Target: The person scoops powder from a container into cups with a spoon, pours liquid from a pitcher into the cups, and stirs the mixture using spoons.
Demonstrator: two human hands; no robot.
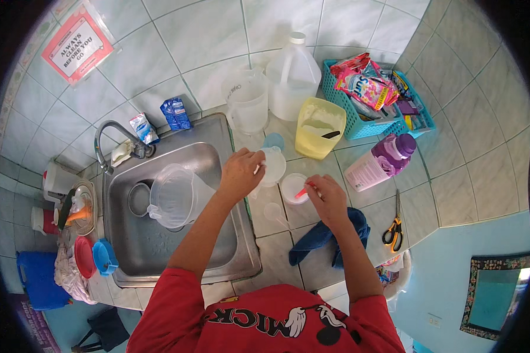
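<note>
My left hand [243, 173] is closed on the edge of a small clear plastic cup [273, 167] that stands on the tiled counter beside the sink. In my right hand [327, 198] is a small red plastic spoon [304, 189], its lower end over a round white container [294, 188]. A clear measuring spoon [274, 212] lies just below, with a blue cloth [318, 238] beneath my right wrist. Behind my hands are a light blue round lid [274, 141] and a yellow tub [320, 128] with white powder and a black-handled scoop.
A steel sink [227, 145] at left holds a clear pitcher [172, 196]. Along the wall stand another pitcher [247, 101], a large jug [293, 79] and turquoise baskets [357, 123] of sachets. A purple-capped bottle [375, 165] and scissors [395, 229] lie at right.
</note>
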